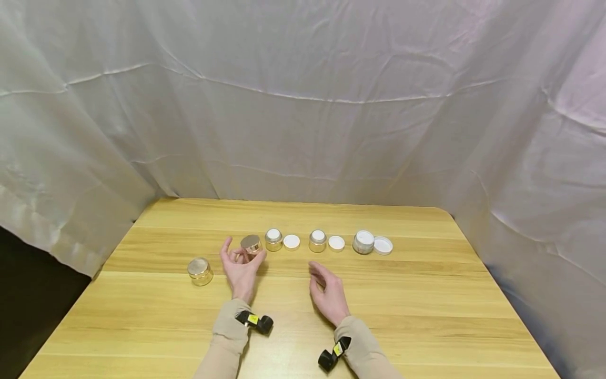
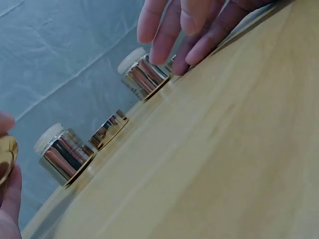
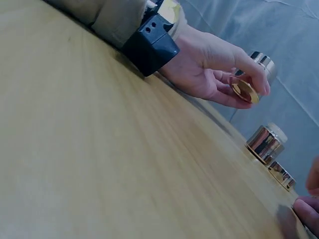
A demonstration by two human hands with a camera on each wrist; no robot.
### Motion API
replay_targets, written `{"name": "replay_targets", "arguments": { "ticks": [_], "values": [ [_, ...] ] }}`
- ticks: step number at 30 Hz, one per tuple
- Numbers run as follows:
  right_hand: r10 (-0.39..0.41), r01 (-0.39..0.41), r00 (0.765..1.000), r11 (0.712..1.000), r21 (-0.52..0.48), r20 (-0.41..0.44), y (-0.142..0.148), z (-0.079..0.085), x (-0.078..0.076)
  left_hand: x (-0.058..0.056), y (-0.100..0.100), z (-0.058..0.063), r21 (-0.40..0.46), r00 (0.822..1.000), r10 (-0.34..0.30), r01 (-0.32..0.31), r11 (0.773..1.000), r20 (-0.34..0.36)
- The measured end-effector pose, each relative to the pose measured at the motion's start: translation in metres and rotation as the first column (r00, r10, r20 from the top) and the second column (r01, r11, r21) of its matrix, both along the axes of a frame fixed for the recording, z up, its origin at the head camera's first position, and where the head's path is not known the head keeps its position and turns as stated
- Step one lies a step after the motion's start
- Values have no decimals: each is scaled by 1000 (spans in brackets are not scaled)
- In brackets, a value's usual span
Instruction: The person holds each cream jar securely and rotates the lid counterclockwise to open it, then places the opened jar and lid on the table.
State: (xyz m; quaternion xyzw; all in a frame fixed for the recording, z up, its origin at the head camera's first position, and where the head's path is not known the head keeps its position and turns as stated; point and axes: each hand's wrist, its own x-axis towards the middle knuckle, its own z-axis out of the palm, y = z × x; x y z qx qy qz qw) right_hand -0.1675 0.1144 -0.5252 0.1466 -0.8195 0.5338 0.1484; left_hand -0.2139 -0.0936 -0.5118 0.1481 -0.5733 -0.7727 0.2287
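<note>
My left hand (image 1: 243,271) pinches a closed gold jar (image 1: 251,243) between thumb and fingers, above the left part of the table. In the right wrist view the jar's gold base (image 3: 245,90) faces the camera, tilted, with its silvery lid (image 3: 262,60) behind the fingers. Just right of it stands an uncapped gold jar (image 1: 273,240), its upturned white-lined lid (image 1: 291,242) beside it. My right hand (image 1: 330,295) hovers with relaxed, slightly bent fingers, holding nothing. It is nearest a second uncapped gold jar (image 1: 317,241) and that jar's lid (image 1: 336,243).
Farther right, a wider open jar (image 1: 363,242) stands against its upturned lid (image 1: 383,245). Another closed gold jar (image 1: 200,271) sits left of my left hand. The wooden table (image 1: 426,305) ends at a grey curtain (image 1: 303,137) behind and at the sides.
</note>
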Motion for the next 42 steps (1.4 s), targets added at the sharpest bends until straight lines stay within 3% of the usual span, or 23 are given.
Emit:
{"name": "replay_targets", "arguments": {
  "ticks": [4,9,19,23,28,31,34,38,42],
  "values": [
    [-45,46,999,993,-112,4,0,1,0,1,0,2,113,997,-43,50,992,-64],
    [-118,121,993,973,-195,29,-2,4,0,3,2,4,218,981,-143,168,961,-128],
    [-185,160,980,950,-268,-72,-7,34,14,10,14,2,332,912,-340,402,853,-232],
    [-211,181,975,939,-293,-74,-5,22,8,14,19,1,360,854,-405,508,782,-326],
    [-236,183,963,928,-326,-131,-1,6,0,21,26,0,352,747,-500,654,670,-438],
    [-236,151,948,924,-352,-213,1,4,-2,23,30,1,329,708,-555,700,634,-436],
    [-226,94,921,919,-383,-317,2,3,-3,25,36,2,337,709,-597,705,625,-375],
    [-219,40,866,926,-374,-449,2,4,-4,27,44,2,359,711,-645,701,616,-282],
    [-222,36,831,936,-349,-509,2,5,-5,30,50,0,337,666,-701,740,581,-255]
  ]
}}
